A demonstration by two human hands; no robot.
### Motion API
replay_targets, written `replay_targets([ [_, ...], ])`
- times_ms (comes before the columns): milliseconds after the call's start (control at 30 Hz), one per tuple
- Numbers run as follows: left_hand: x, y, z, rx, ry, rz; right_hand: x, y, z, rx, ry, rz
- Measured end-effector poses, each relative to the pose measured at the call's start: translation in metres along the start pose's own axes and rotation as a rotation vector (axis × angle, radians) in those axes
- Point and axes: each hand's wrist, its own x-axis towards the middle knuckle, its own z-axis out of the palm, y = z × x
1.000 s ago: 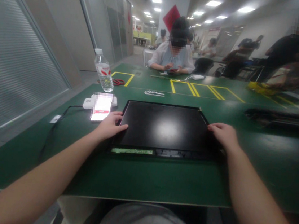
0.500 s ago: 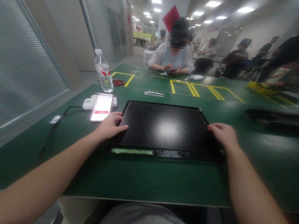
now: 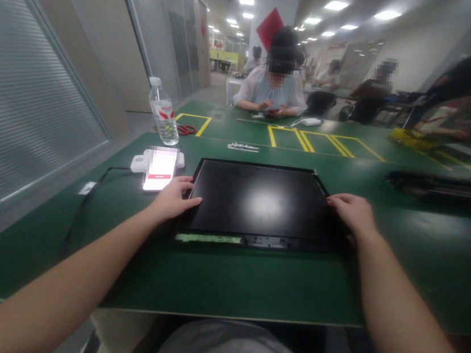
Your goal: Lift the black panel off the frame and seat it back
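Note:
A black display panel (image 3: 224, 198) lies flat on the green table in front of me, with a bright glare on its glass. Along its near edge runs a strip of green circuit board (image 3: 208, 238). My left hand (image 3: 175, 199) grips the panel's left edge, thumb over the top face and fingers at the side. At the right edge, my right hand (image 3: 351, 212) holds the rim with its fingertips; part of that hand's underside is hidden. A lit phone (image 3: 161, 172) rests beside my left hand.
A water bottle (image 3: 164, 116) and red-handled scissors (image 3: 187, 130) stand and lie at the back left. A white power strip (image 3: 137, 163) with a black cable is by the phone. Small white parts (image 3: 242, 147) lie behind the panel. Dark long parts (image 3: 448, 188) are at right. A person (image 3: 272, 89) sits opposite.

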Motion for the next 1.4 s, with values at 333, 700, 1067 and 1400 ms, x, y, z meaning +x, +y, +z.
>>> replay_targets([
  [333, 0.000, -0.002, 0.001, 0.057, -0.025, 0.021, 0.001, 0.000, 0.000, 0.003, 0.015, -0.001],
  [700, 0.000, -0.004, 0.002, 0.104, -0.026, 0.071, 0.002, 0.001, 0.000, -0.009, 0.009, -0.003],
  [1067, 0.000, -0.004, 0.002, 0.035, -0.024, 0.075, -0.001, -0.001, -0.002, 0.086, 0.016, 0.015],
  [1400, -0.001, 0.004, -0.001, 0.163, -0.041, 0.075, 0.003, 0.003, -0.004, 0.083, 0.063, 0.048],
])
